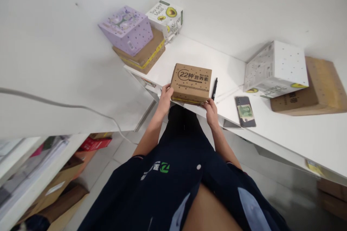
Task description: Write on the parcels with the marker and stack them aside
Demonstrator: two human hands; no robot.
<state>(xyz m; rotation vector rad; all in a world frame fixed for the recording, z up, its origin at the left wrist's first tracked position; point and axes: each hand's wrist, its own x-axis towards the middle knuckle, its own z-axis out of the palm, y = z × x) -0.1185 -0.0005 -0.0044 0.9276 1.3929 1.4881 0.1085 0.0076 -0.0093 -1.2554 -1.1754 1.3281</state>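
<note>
A brown cardboard box (191, 83) with dark printing and "22" on its top sits at the front edge of the white desk, between my two hands. My left hand (165, 98) grips its near left corner, thumb on the side. At the near right corner, my right hand (210, 110) holds the box with its fingers bent around the lower edge; some fingertips are hidden. A strip of yellow tape runs along the box's near side. Just right of the box lies a black pen (214, 88).
A purple box (127, 29) rests on a taped brown carton (146, 56), beside a white avocado-print box (166, 18). Right of me are a phone (245, 112) with a banknote, a white box (282, 66) and another carton (325, 86). A cable (67, 104) hangs at left.
</note>
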